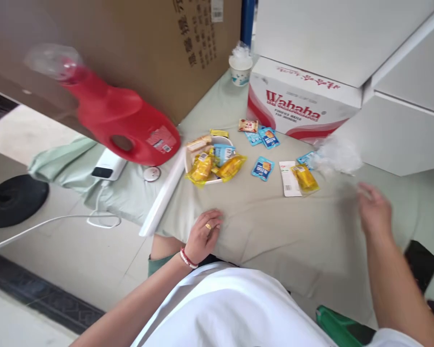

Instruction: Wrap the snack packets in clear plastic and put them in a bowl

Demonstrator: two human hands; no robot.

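Note:
My left hand (204,233) rests on the cloth-covered surface (260,226) near my lap, palm down. It holds nothing and wears a ring. In front of it a white bowl (216,181) holds yellow-wrapped snacks (201,166), a blue packet (224,153) and a tan snack (198,142). My right hand (374,209) hovers at the right, blurred, its fingers partly curled. Nearest to it lie crumpled clear plastic (340,154), another yellow-wrapped snack (304,177) and a white card (290,178). Several blue packets (263,168) and a red-and-cream wrapped snack (248,126) lie between.
A red jug (130,120) stands at the left by a large cardboard box (144,58). Near it are a white power bank (109,165) with a cable and a long white bar (164,193). At the back are a paper cup (240,72) and a Wahaha box (300,103).

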